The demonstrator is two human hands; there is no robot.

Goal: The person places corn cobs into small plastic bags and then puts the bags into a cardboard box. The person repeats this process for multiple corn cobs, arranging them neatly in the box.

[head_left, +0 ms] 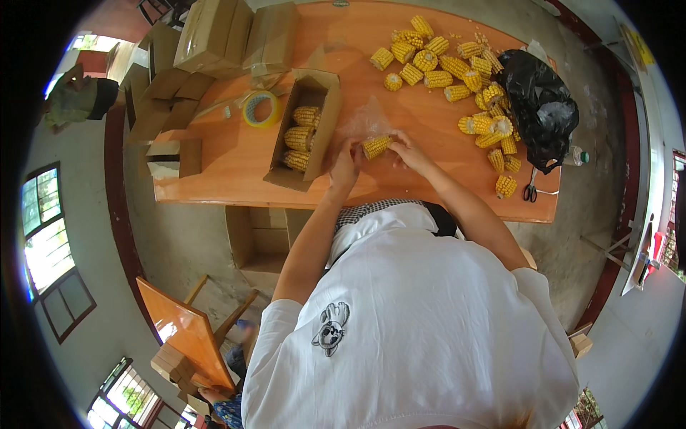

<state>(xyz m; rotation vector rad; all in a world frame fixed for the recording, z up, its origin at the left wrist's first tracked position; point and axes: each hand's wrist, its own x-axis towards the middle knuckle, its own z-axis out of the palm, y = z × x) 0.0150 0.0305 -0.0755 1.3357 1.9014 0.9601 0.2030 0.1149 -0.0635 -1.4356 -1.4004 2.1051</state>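
Observation:
A short piece of yellow corn on the cob [377,147] lies between my two hands near the table's front edge. My right hand [406,150] grips its right end with the fingertips. My left hand [346,163] is at its left end, fingers bent; whether they hold anything is hard to tell. A crumpled clear plastic bag [367,120] lies just beyond the cob. Left of my left hand stands an open cardboard box [327,112] with several corn pieces [298,138] inside.
Many corn pieces [438,79] lie at the back right beside a black plastic bag [538,102]. Scissors [530,192] are near the right edge. A tape roll [261,109] and closed cartons [211,37] are at left. Another person's arm [211,396] shows at lower left.

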